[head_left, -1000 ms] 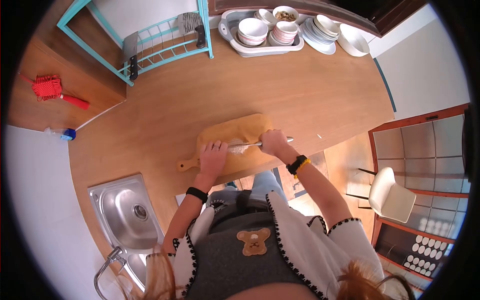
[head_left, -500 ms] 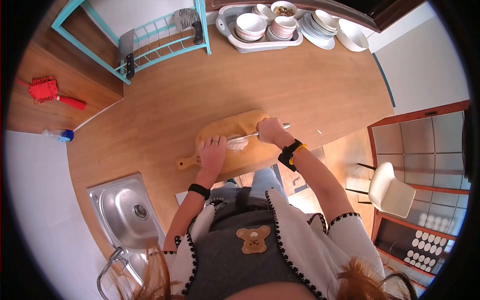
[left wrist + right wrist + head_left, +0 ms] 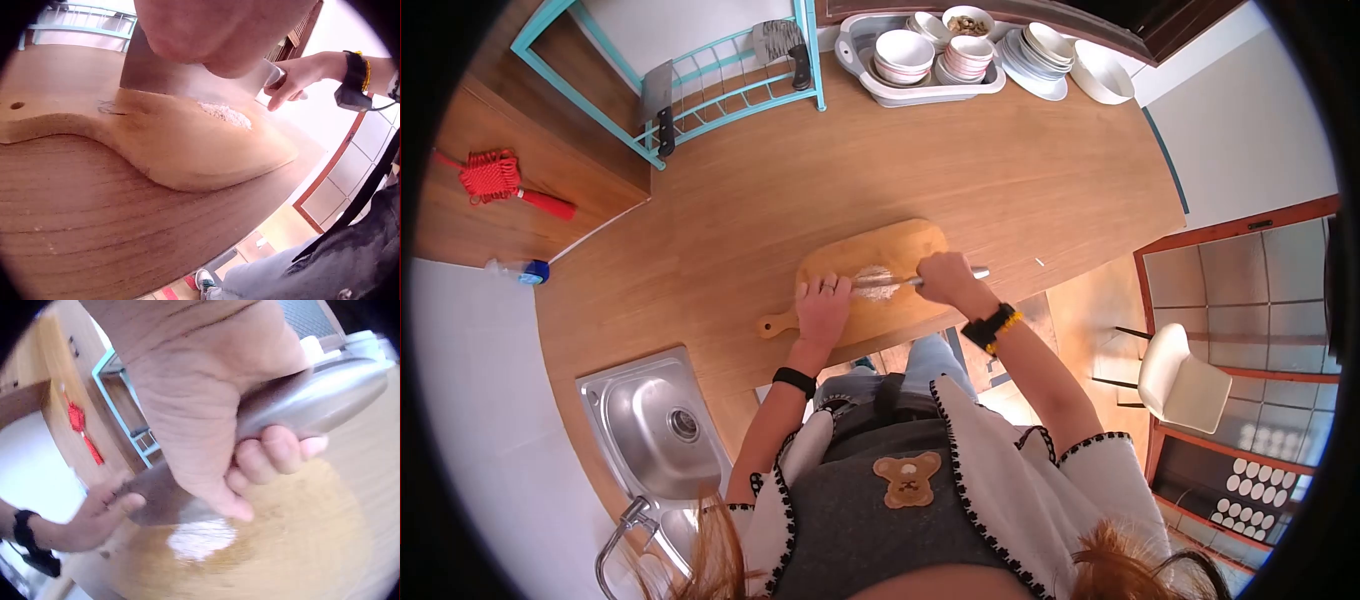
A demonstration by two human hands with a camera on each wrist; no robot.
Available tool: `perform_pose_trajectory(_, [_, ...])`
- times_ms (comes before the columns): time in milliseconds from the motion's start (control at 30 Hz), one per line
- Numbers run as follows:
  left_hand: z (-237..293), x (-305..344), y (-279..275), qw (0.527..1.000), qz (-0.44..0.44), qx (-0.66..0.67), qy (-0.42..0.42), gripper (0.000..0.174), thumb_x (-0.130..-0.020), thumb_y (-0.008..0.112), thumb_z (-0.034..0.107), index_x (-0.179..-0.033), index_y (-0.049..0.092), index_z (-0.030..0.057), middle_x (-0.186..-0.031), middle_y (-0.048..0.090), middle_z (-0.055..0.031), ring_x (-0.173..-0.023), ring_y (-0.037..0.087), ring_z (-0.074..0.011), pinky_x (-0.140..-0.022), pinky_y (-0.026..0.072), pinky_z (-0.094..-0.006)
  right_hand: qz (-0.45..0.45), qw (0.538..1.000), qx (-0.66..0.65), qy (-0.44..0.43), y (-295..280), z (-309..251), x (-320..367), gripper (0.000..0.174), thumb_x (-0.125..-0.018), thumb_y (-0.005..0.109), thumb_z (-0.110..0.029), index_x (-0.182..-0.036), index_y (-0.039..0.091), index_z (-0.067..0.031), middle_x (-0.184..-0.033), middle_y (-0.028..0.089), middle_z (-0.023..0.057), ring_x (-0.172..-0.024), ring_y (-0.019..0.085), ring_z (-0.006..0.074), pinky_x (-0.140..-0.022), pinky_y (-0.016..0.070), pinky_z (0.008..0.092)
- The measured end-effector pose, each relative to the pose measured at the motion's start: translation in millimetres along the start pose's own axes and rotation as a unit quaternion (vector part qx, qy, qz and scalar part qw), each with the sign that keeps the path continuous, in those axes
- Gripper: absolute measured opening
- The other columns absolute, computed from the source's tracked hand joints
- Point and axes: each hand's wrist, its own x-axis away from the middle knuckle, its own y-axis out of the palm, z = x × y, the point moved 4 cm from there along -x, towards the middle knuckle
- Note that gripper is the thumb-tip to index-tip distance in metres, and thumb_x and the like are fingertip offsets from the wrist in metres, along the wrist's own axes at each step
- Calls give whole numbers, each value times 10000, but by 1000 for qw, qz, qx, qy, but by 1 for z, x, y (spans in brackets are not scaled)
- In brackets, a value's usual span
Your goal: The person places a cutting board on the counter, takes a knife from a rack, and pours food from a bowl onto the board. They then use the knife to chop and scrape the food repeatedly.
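Observation:
A metal cleaver (image 3: 162, 78) lies crosswise over a wooden cutting board (image 3: 900, 240). Its steel handle (image 3: 319, 394) is wrapped by my right hand (image 3: 950, 280), with the fingers curled beneath. At the blade's far end, my left hand (image 3: 824, 308) holds the top of the blade, its thumb on the near face in the right wrist view; the left wrist view shows that hand only as a blurred shape. Finely chopped pale bits (image 3: 226, 115) form a small heap on the board, right beside the blade. The board's handle (image 3: 778, 325) points left.
A turquoise rack (image 3: 740, 100) with two more cleavers stands at the back left. Farther right are a grey basin (image 3: 930, 100) of bowls, stacked plates (image 3: 1035, 80) and a white bowl (image 3: 1103, 72). A steel sink (image 3: 640, 420) lies at the near left, a chair (image 3: 1180, 380) beyond the counter's right end.
The right hand and cleaver handle swung away from the body, then came back toward it, turning the blade over the pale heap. The left hand stayed near the board's left side.

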Motion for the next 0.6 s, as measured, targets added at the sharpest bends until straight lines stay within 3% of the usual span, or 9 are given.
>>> perform_pose_trajectory(133, [-3,9,1,998,-1,-4,66,204,-717,673,274,-798,529,155,-795,507,-19,-804,514,-206,-708,375,-368,9,993,-115,-24,10,-3,42,200,-742,618,-254,-812,641,-69,-782,647,177,-754,632,362,-650,506,455])
perform_pose_trajectory(200, [-2,9,-4,995,35,14,97,146,-764,612,263,-773,513,156,-768,496,-6,-735,498,-192,-652,367,-344,47,985,-154,-58,10,-6,57,192,-765,606,-254,-827,584,-74,-737,627,178,-734,615,376,-643,490,476])
perform_pose_trajectory(367, [2,9,-4,994,25,24,106,142,-753,614,253,-766,512,155,-760,492,-6,-735,499,-190,-645,368,-343,96,992,-80,-27,28,3,58,198,-785,613,-299,-810,572,-107,-703,630,143,-680,627,342,-588,490,461])
perform_pose_trajectory(600, [2,1,-2,995,19,36,88,206,-729,673,275,-750,512,148,-762,508,-14,-752,528,-203,-656,384,-345,44,998,-21,42,22,13,34,235,-780,584,-361,-764,648,-135,-698,641,118,-691,643,316,-606,513,438])
